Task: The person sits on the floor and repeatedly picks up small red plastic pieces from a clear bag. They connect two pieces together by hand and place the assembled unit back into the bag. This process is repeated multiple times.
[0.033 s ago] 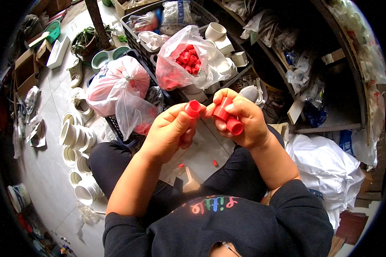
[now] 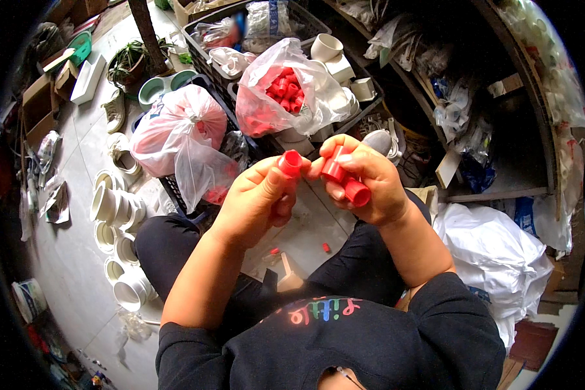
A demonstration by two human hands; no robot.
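Note:
My left hand (image 2: 257, 198) is closed around a short red plastic pipe fitting (image 2: 291, 160), its open round end facing up past my thumb and fingertips. Close by on the right, the fingers of my right hand (image 2: 365, 175) are curled round more red plastic pipe fitting (image 2: 335, 167). Two tube-shaped parts show there; whether they are one tee or two separate pieces I cannot tell. The fingertips of both hands nearly meet in front of me, above the floor between my legs. An opened clear bag (image 2: 257, 101) full of similar red fittings lies beyond my hands.
A tied bag (image 2: 182, 127) of red pieces sits left of the opened one. Dark crates (image 2: 195, 40) stand behind with white fittings. White plastic rings and elbows (image 2: 131, 290) line the floor at left. A white sack (image 2: 494, 253) and a cluttered shelf (image 2: 500, 193) are at right.

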